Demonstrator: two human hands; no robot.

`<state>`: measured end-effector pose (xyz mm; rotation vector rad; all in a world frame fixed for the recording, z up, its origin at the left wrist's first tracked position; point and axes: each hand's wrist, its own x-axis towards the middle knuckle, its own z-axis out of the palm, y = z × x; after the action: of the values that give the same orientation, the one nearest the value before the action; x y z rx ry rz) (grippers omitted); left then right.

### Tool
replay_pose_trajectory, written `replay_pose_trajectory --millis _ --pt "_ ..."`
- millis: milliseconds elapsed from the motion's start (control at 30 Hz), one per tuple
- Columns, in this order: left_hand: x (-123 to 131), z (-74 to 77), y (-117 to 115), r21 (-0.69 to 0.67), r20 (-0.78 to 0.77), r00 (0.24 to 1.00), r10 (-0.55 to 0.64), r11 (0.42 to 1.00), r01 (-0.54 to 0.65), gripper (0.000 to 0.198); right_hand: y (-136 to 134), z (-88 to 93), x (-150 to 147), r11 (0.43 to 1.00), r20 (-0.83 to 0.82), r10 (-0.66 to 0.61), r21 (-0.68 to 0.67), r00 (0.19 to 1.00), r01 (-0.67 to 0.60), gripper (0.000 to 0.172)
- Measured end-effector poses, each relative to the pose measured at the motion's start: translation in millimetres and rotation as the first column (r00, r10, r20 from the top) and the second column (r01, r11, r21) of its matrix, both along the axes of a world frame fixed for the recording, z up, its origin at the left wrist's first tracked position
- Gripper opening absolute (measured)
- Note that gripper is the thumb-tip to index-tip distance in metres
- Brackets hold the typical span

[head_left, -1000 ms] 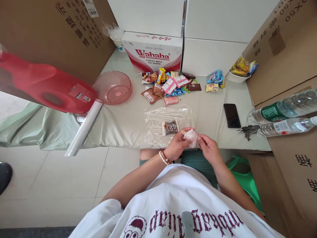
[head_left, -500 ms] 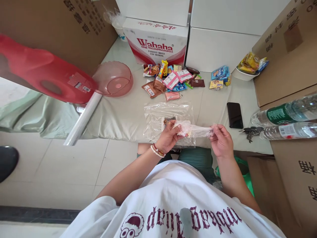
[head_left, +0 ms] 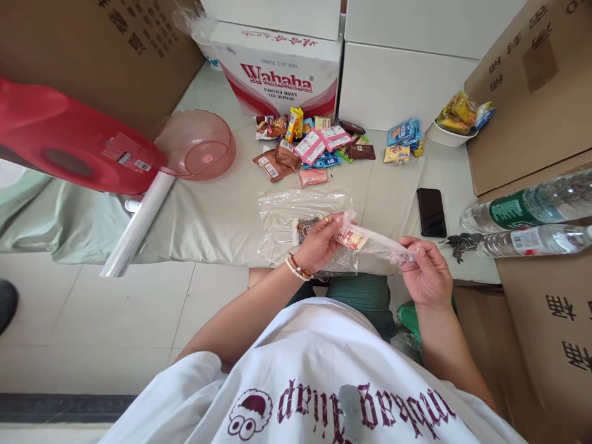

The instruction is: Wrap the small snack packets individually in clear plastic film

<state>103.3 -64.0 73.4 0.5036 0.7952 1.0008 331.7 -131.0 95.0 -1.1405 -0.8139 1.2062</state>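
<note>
Stretched between my two hands is a crumpled clear plastic bag [head_left: 377,242], with a small packet with red print [head_left: 354,237] showing through it. My left hand [head_left: 321,243] is closed on its left end. My right hand [head_left: 428,271] pinches the gathered right end between thumb and fingers. Under my left hand a larger clear plastic bag [head_left: 277,206] lies flat on the cloth. A dark packet [head_left: 303,228] rests there, partly covered by my left hand.
Beyond my hands lies a pile of wrapped snacks [head_left: 309,148] before a Wahaba carton [head_left: 282,74]. A pink bowl [head_left: 203,163] and red jug [head_left: 74,135] stand left. On the right are a phone [head_left: 431,213], keys [head_left: 460,243], water bottles [head_left: 522,209] and a snack-filled white bowl [head_left: 448,135].
My right hand has moved right and down, pulling the plastic bag longer and tilting it. The red-printed packet inside shows more clearly. The whole view has shifted slightly.
</note>
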Motion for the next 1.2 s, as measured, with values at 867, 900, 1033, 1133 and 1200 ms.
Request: replay_pose_trajectory --millis 867,900,1033,1133,1200 --pt "7.0 -27.1 3.0 0.197 -0.079 0.966 -0.246 0.946 0.257 0.054 58.6 69.5 -7.0 0.997 0.013 0.069 0.044 0.998 -0.069 0.035" --pt "0.3 -27.2 1.5 0.179 -0.068 0.972 -0.223 0.956 0.232 0.055 64.2 61.8 0.7 0.998 0.001 0.018 0.052 1.0 -0.018 0.033" --pt "-12.8 -24.0 -5.3 0.092 -0.066 0.993 -0.093 0.991 0.099 0.054 75.9 20.2 12.8 0.976 0.056 -0.216 0.019 0.975 0.215 0.032" --pt "-7.7 -23.3 -6.6 -0.029 -0.116 0.993 -0.009 1.0 0.006 0.043 63.4 -4.9 -3.8 0.966 0.121 -0.245 -0.058 0.962 0.253 0.043" --pt "-0.9 -23.9 -7.0 -0.089 -0.131 0.991 0.029 0.995 -0.041 0.045 49.1 -16.2 -23.4 0.965 0.128 -0.076 -0.24 0.989 0.105 0.05"
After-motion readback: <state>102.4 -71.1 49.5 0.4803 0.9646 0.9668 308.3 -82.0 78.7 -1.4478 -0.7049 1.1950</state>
